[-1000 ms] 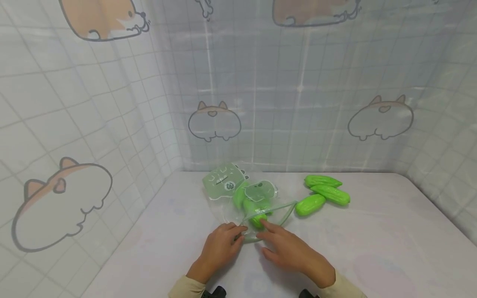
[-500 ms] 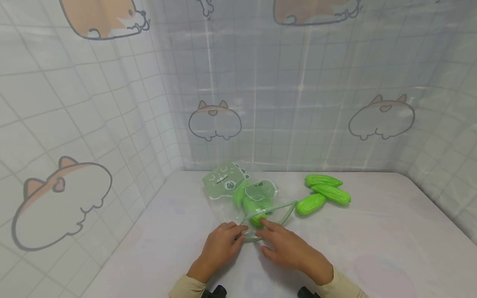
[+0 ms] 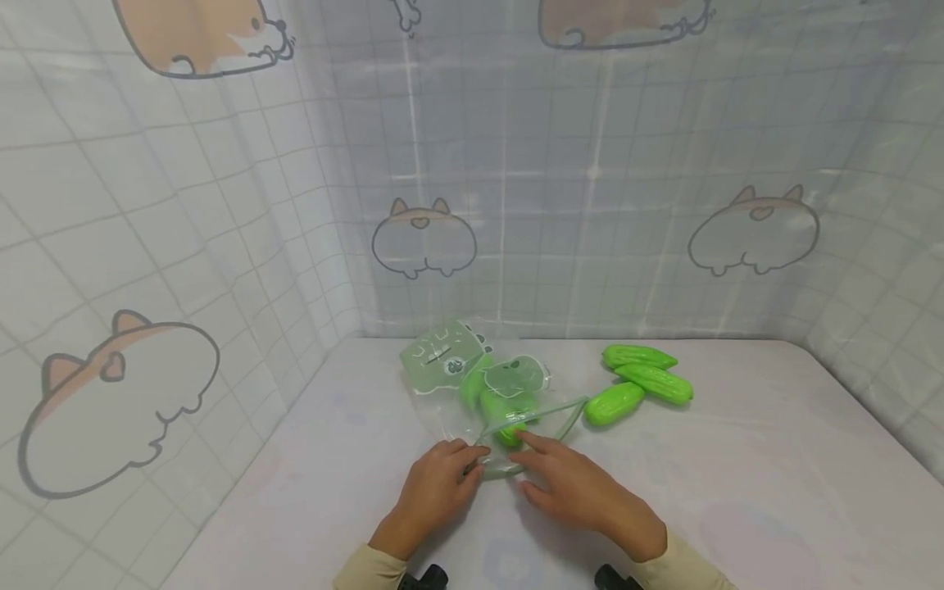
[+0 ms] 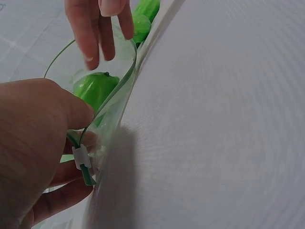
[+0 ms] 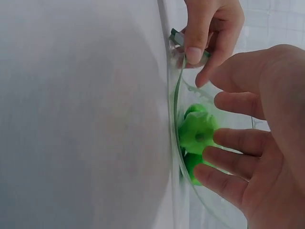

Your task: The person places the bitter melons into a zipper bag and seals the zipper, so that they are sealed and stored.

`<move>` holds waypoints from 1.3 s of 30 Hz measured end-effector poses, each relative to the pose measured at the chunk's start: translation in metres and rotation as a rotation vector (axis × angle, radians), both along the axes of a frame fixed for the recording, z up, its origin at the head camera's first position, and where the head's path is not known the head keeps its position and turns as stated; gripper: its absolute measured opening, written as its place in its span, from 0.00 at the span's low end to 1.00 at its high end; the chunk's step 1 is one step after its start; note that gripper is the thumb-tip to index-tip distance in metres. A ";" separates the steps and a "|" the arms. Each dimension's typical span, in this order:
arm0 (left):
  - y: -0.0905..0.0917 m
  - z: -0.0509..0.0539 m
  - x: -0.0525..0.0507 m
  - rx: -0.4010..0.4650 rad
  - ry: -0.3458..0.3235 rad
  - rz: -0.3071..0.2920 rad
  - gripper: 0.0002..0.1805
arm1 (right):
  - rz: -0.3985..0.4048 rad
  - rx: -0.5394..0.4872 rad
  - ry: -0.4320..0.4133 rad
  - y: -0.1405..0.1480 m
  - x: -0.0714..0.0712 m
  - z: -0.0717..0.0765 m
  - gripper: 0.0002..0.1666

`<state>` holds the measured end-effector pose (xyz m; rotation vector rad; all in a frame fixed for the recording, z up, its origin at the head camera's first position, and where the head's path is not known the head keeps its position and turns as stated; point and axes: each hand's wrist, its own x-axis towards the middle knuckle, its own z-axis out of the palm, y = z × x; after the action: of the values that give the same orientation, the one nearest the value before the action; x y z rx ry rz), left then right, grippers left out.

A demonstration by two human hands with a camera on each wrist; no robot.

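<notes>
A clear zip bag (image 3: 435,410) with green printed patches lies on the table, its mouth gaping toward me. Shiny green vegetables (image 3: 503,406), resembling cucumbers, lie inside; the plastic and prints partly veil them. My left hand (image 3: 437,483) pinches the left end of the bag's mouth, beside the white slider (image 4: 82,156) on the green zip strip. Fingers spread and relaxed, my right hand (image 3: 575,487) is at the opening, in front of the nearest green vegetable (image 5: 198,131). Whether its fingertips touch the bag is unclear.
To the right of the bag, three green cucumber-like vegetables (image 3: 652,383) lie close together on the pale table (image 3: 737,475). A gridded curtain (image 3: 590,205) with cartoon dogs hangs behind the table and along both sides.
My right hand has shifted very slightly to the right over the last half second. The left hand keeps its pinch on the zip bag, and the vegetables stay where they were.
</notes>
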<state>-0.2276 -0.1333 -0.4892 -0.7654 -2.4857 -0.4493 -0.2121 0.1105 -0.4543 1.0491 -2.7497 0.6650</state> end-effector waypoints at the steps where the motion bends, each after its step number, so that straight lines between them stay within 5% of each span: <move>1: 0.000 0.000 0.000 0.001 -0.002 0.000 0.11 | 0.003 -0.003 0.005 0.002 0.000 0.000 0.22; 18: 0.000 -0.001 -0.001 0.018 -0.029 0.000 0.12 | -0.087 -0.102 -0.004 0.046 -0.015 0.003 0.14; 29: 0.000 -0.003 -0.002 0.019 -0.062 0.005 0.12 | -0.262 -0.184 0.143 0.084 -0.030 0.003 0.09; 39: 0.000 -0.002 -0.002 0.019 -0.084 0.012 0.12 | -0.310 -0.182 0.207 0.108 -0.045 0.002 0.08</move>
<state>-0.2296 -0.1335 -0.4913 -0.7377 -2.5588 -0.5093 -0.2567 0.2187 -0.4528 0.5993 -2.5370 0.6980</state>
